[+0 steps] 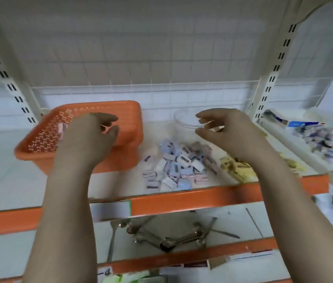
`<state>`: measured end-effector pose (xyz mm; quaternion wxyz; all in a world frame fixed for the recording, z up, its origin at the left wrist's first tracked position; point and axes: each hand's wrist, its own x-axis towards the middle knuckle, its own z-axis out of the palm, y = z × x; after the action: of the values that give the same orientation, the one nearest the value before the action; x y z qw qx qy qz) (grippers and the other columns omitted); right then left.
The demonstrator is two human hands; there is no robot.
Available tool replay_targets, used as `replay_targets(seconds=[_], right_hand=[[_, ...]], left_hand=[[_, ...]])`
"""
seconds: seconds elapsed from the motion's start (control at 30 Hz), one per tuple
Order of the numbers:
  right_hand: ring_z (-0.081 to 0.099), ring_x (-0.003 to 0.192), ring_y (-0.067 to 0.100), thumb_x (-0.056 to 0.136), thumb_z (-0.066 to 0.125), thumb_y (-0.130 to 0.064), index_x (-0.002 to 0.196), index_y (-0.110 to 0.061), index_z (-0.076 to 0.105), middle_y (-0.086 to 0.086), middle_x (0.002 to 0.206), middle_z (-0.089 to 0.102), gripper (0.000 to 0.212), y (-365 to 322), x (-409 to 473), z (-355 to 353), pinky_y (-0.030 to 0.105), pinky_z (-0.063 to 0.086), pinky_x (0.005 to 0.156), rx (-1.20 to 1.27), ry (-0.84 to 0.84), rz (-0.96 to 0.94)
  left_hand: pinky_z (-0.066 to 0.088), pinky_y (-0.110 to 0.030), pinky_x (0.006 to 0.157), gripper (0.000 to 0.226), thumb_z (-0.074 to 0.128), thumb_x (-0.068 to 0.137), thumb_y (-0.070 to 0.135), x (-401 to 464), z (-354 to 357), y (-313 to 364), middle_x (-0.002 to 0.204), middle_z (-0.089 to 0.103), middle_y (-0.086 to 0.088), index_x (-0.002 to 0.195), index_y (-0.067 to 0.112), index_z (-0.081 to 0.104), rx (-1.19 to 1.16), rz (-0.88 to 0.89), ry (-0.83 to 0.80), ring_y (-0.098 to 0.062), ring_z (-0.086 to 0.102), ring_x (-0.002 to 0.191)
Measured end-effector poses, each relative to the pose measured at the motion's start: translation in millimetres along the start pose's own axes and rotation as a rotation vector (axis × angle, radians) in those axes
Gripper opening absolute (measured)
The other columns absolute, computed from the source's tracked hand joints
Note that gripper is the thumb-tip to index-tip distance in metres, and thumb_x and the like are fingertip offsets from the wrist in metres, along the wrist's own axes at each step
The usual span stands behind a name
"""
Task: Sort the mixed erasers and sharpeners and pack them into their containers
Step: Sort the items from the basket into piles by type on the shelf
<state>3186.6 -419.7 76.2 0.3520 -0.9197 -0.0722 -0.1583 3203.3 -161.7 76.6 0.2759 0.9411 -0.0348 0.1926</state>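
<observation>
Both hands hover over the shelf—the left hand (94, 129) loosely curled, apparently empty, above the orange perforated plastic basket (129, 111), the right hand (220, 125) likewise above the clear round plastic jar (184, 119)—seemingly dropping sorted pieces from the mixed pastel pile (178, 166).

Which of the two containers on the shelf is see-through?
The round clear plastic jar behind the right hand; the orange mesh basket is opaque and rectangular.

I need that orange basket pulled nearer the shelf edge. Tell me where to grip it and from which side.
Grip the orange basket by its raised rim at the near right corner, coming from the front of the shelf. The rim stands clear there and the mixed pile lies just to its right, so a frontal reach likely avoids scattering it. The left hand, hovering over the basket, looks nearest.
</observation>
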Motion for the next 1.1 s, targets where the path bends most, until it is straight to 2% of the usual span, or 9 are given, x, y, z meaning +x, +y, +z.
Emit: replay_targets(seconds=[0.13, 0.27, 0.47, 0.5, 0.63, 0.73, 0.83, 0.97, 1.1], right_hand=[[0.062, 0.086, 0.004, 0.082, 0.07, -0.023, 0.114, -0.023, 0.065, -0.012, 0.097, 0.064, 0.032, -50, 42, 70, 0.007, 0.044, 0.074, 0.018, -0.04, -0.045], [0.064, 0.088, 0.011, 0.08, 0.073, -0.02, 0.114, -0.018, 0.066, -0.002, 0.103, 0.067, 0.034, -97, 80, 129, 0.013, 0.043, 0.077, -0.001, -0.125, -0.106], [0.058, 0.091, 0.005, 0.082, 0.071, -0.024, 0.12, -0.018, 0.063, -0.003, 0.111, 0.066, 0.039, -139, 129, 179, 0.005, 0.039, 0.069, -0.178, -0.327, -0.207], [0.058, 0.095, 0.006, 0.083, 0.069, -0.025, 0.123, -0.018, 0.061, -0.003, 0.115, 0.065, 0.041, -146, 139, 187, 0.005, 0.038, 0.07, -0.235, -0.377, -0.233], [0.054, 0.114, 0.021, 0.086, 0.063, -0.021, 0.133, -0.016, 0.053, 0.004, 0.129, 0.059, 0.048, -158, 176, 227, 0.026, 0.041, 0.091, -0.484, -0.565, -0.346], [0.057, 0.103, 0.025, 0.083, 0.061, -0.016, 0.124, -0.014, 0.058, 0.008, 0.12, 0.062, 0.041, -153, 193, 260, 0.029, 0.045, 0.083, -0.638, -0.674, -0.421], [0.054, 0.106, 0.027, 0.085, 0.06, -0.016, 0.125, -0.012, 0.053, 0.012, 0.122, 0.058, 0.041, -145, 204, 283, 0.025, 0.036, 0.077, -0.654, -0.658, -0.414], [0.053, 0.106, 0.027, 0.079, 0.07, -0.017, 0.124, -0.011, 0.05, 0.012, 0.121, 0.057, 0.05, -136, 207, 302, 0.025, 0.035, 0.077, -0.534, -0.571, -0.351], [0.055, 0.095, 0.027, 0.083, 0.061, -0.01, 0.108, -0.01, 0.054, 0.012, 0.11, 0.061, 0.025, -129, 205, 311, 0.029, 0.037, 0.071, -0.502, -0.478, -0.324]], left_hand=[[0.042, -0.027, 0.086, 0.027, 0.058, 0.089, 0.021, 26, -31, -67, 0.108, 0.067, -0.003, 0.115, 0.02, 0.065, 0.077, 0.003, -0.047, -0.02, 0.061, 0.098], [0.035, -0.021, 0.076, 0.028, 0.056, 0.09, 0.025, 42, -60, -115, 0.099, 0.067, 0.005, 0.117, 0.023, 0.064, 0.129, -0.014, -0.069, -0.008, 0.059, 0.09], [0.039, -0.025, 0.084, 0.028, 0.056, 0.09, 0.026, 49, -81, -159, 0.112, 0.067, 0.004, 0.116, 0.024, 0.065, 0.115, -0.003, -0.071, -0.014, 0.058, 0.104], [0.039, -0.024, 0.084, 0.028, 0.055, 0.091, 0.027, 48, -81, -163, 0.112, 0.067, 0.004, 0.116, 0.024, 0.065, 0.112, -0.002, -0.072, -0.014, 0.058, 0.104], [0.037, -0.021, 0.086, 0.029, 0.055, 0.091, 0.026, 43, -75, -170, 0.117, 0.065, 0.006, 0.118, 0.025, 0.064, 0.089, -0.022, -0.058, -0.012, 0.057, 0.108], [0.035, -0.019, 0.086, 0.029, 0.055, 0.091, 0.025, 39, -71, -173, 0.118, 0.065, 0.008, 0.118, 0.027, 0.064, 0.071, -0.04, -0.033, -0.01, 0.056, 0.111], [0.034, -0.018, 0.085, 0.029, 0.055, 0.091, 0.027, 37, -73, -176, 0.118, 0.064, 0.009, 0.119, 0.028, 0.063, 0.077, -0.046, -0.031, -0.01, 0.055, 0.112], [0.036, -0.021, 0.086, 0.029, 0.055, 0.091, 0.028, 34, -78, -183, 0.115, 0.065, 0.007, 0.119, 0.029, 0.063, 0.103, -0.065, -0.019, -0.012, 0.055, 0.111], [0.037, -0.023, 0.086, 0.028, 0.054, 0.091, 0.029, 33, -78, -187, 0.114, 0.064, 0.008, 0.118, 0.03, 0.063, 0.101, -0.07, -0.018, -0.011, 0.055, 0.109]])
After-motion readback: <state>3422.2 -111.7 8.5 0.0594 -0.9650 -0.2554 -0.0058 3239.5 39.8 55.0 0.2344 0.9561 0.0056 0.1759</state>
